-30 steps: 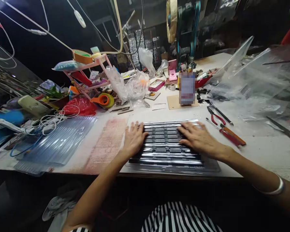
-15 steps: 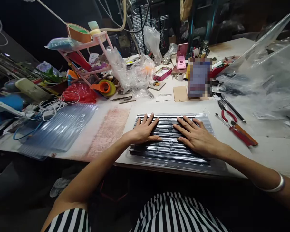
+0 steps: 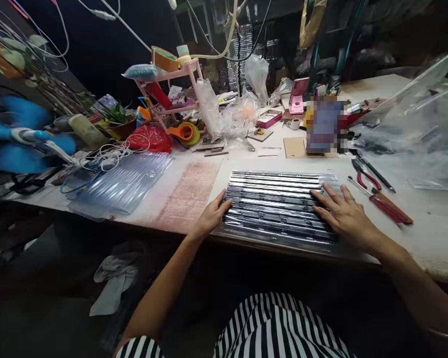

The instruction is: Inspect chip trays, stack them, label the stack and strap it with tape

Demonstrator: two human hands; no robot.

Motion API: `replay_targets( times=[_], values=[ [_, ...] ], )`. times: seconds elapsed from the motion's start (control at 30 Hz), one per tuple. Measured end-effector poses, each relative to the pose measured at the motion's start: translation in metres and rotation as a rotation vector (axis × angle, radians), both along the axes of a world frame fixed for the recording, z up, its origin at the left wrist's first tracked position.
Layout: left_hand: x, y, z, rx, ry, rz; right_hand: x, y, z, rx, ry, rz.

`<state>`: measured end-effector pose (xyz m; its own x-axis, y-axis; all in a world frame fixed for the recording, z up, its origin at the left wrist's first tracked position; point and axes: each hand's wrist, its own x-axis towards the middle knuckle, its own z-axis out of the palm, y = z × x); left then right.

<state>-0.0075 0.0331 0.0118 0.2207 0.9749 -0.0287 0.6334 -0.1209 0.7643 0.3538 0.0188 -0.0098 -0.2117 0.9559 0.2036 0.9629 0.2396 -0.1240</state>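
Note:
A clear ridged plastic tray with long dark strips in its grooves lies flat on the white table in front of me. At its left edge is my left hand, thumb over the rim and index finger alongside, closed on the edge; the other fingers are mostly hidden. My right hand rests on the right end of the tray, palm down with fingers spread, fingertips touching the strips. Shiny film-like glare covers much of the tray's surface.
Left of the tray lies a stack of clear ridged trays, near a spinning blue fan. Red-handled pliers and a red-handled tool lie to the right. Behind are a pink rack, plastic bags and a phone-like blurred object.
Both hands have left the middle of the tray and parted: the left to its left edge, the right to its right end. The camera view has shifted left.

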Motion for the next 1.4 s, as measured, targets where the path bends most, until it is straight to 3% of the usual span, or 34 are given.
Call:
replay_targets(
  times=[0.13, 0.43, 0.57, 0.8, 1.03, 1.27, 1.4],
  values=[
    [0.01, -0.002, -0.011, 0.018, -0.088, 0.097, -0.005, -0.002, 0.003, -0.053, 0.067, -0.026],
    [0.013, -0.004, 0.007, -0.01, -0.322, 0.101, -0.002, -0.003, 0.004, -0.045, 0.192, 0.024],
    [0.013, -0.009, 0.003, -0.013, -0.36, 0.167, 0.0, -0.003, 0.001, -0.037, 0.206, 0.055],
    [0.012, 0.002, 0.0, -0.106, -0.392, 0.145, -0.004, -0.004, 0.001, 0.032, 0.114, 0.031],
    [0.007, 0.0, 0.004, -0.172, -0.318, 0.188, -0.005, 0.001, 0.004, 0.0, 0.066, 0.038],
    [-0.007, 0.017, 0.016, -0.325, -0.256, 0.075, -0.006, 0.003, 0.004, -0.095, 0.21, -0.009],
    [0.001, 0.025, 0.011, -0.105, 0.033, 0.08, -0.012, 0.003, 0.009, -0.076, 0.247, 0.009]
  ],
)
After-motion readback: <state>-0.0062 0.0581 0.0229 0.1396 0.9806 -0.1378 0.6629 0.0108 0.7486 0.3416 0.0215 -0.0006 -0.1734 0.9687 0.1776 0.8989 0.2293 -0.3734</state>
